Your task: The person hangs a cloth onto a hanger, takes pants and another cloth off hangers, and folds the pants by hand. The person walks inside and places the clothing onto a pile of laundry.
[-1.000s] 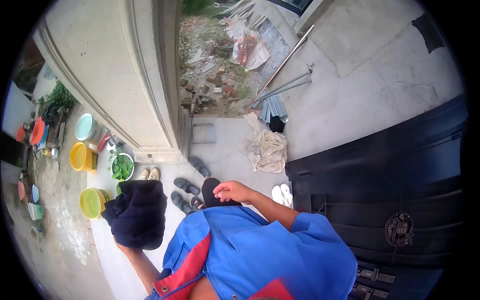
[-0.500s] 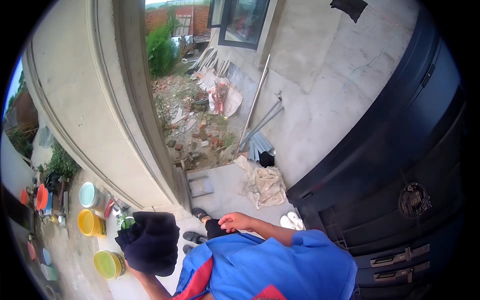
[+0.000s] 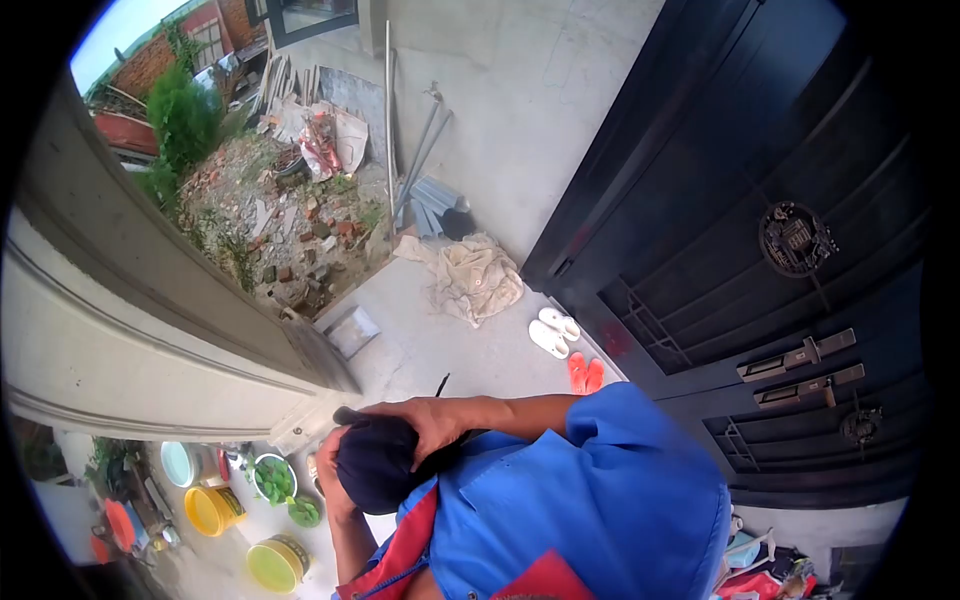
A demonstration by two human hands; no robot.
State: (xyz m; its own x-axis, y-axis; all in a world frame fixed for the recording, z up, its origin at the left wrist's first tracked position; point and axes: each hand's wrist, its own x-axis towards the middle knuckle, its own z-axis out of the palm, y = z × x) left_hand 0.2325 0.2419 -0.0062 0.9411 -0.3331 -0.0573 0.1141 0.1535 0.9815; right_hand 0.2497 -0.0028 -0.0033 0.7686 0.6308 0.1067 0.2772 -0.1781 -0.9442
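Note:
A dark navy cloth bundle is held close in front of my body, at the blue jacket with red trim. My left hand grips its left side, partly hidden behind the cloth. From the upper right, my right hand wraps its fingers and thumb around the same bundle. A thin black strip sticks up just past the right hand; I cannot make out what it belongs to.
Yellow buckets and a basin of green leaves stand at lower left. White shoes and red slippers lie by the dark door. A crumpled beige cloth lies ahead, before rubble and metal pipes.
My right hand has come across from near my waist and now grips the navy bundle along with the left. The bundle has moved right, nearer my body. The view has turned right.

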